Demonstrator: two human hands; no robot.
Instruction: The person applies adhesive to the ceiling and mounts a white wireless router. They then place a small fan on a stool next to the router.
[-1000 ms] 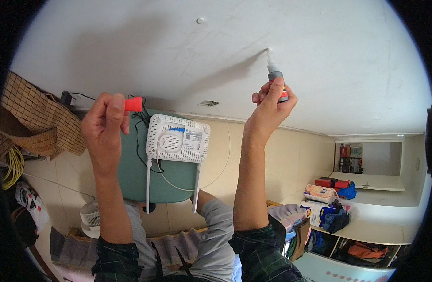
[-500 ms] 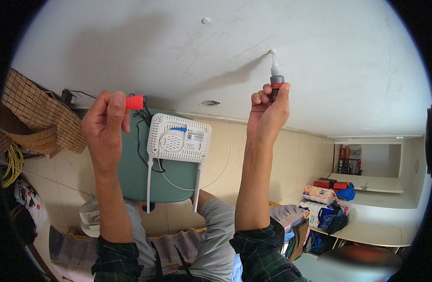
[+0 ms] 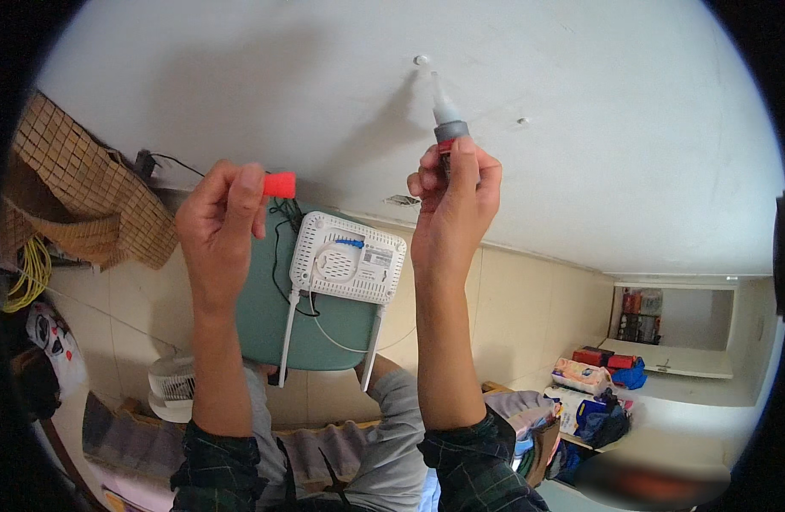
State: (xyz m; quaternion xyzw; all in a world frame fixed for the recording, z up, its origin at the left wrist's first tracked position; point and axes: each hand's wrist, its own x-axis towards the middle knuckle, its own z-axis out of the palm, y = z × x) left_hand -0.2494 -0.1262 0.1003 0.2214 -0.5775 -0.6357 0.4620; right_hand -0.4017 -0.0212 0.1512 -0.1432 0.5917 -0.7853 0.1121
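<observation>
Red cap occupies left hand; right hand holds bottle.

The left forearm and right forearm rise nearly upright from the lower edge, the left hand pinching left of centre, the right hand curled in a grip just above the centre.
</observation>
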